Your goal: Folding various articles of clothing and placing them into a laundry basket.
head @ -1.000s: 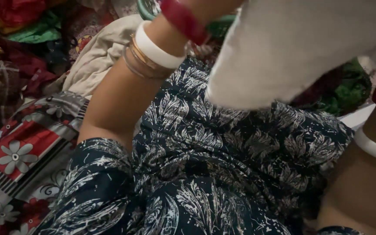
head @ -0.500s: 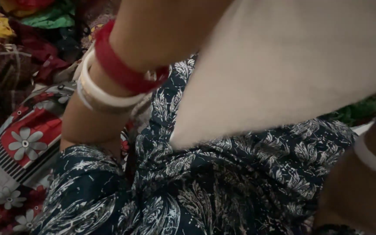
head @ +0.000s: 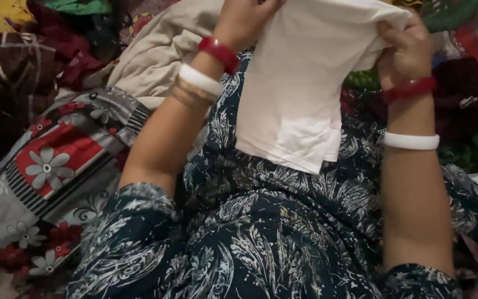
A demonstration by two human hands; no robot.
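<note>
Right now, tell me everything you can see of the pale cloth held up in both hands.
The pale cloth is a plain cream-white piece of soft, thin fabric, folded into layers, with a lighter patch and a stitched hem along its lower edge. It hangs slightly tilted above the lap in the dark leaf-print dress. The left hand pinches its upper left edge and the right hand bunches its upper right corner. Its top runs out of view.

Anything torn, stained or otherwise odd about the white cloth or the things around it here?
Nothing stands out. The white cloth hangs from both hands, left hand and right hand, with no visible tear or stain. The beige cloth and floral fabric lie loosely crumpled beside the lap.
</note>
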